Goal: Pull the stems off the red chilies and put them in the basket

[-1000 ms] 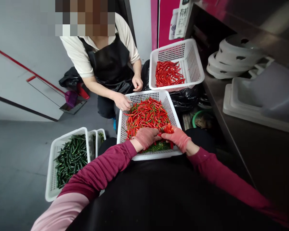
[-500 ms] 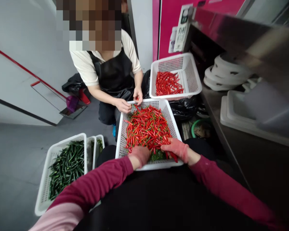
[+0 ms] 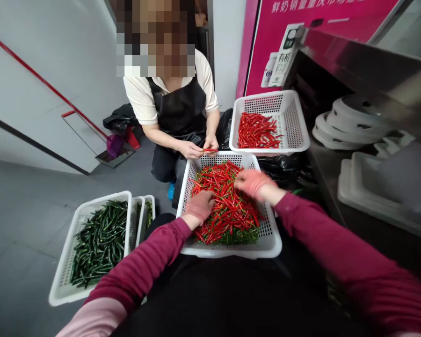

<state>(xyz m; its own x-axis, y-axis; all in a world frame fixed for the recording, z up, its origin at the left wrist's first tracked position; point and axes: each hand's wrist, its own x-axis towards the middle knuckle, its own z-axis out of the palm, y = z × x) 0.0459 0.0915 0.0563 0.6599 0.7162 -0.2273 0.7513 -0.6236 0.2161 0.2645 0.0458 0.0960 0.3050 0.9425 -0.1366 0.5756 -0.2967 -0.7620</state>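
Observation:
A white perforated basket [image 3: 231, 252] in front of me holds a heap of red chillies [image 3: 228, 201], with green stems showing at its near side. My left hand [image 3: 199, 206], in a pink glove, rests at the left edge of the heap with its fingers curled down; whether it grips a chilli is hidden. Over the right upper part of the heap is my right hand [image 3: 250, 182], also gloved and slightly blurred, its fingertips bent toward the chillies. What it holds, if anything, cannot be made out.
Opposite sits a person in a black apron [image 3: 178, 110], both hands on a red chilli at the basket's far rim. Another white basket [image 3: 293, 121] holds red chillies. Green chillies [image 3: 101, 243] fill a basket at the left. A dark counter [image 3: 358, 224] stands on the right.
Both my hands have moved up and away from the heap's near edge, the right one farther. The view has shifted, and the other person's hands have come together on a chilli.

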